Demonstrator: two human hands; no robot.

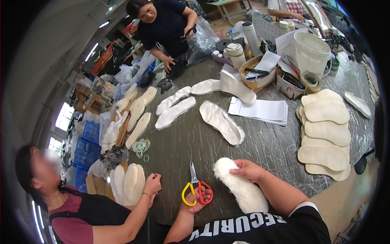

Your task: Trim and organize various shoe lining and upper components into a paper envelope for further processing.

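White insoles lie across the counter ahead, with stacked cream insoles to the right. A basket holds a pen and paper. My left hand grips scissors, blades pointing away; my right hand pinches a fluffy insole at the counter's near edge.

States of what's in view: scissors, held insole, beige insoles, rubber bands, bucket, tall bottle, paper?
Scissors: in left grip, blades look nearly closed
Fleecy insole: in right grip, fluffy side up
Beige insoles: stacked, fanned
Rubber bands: mostly heaped
White bucket: upright, open-topped
Tall white bottle: upright, capped
White paper slips: stacked, flat
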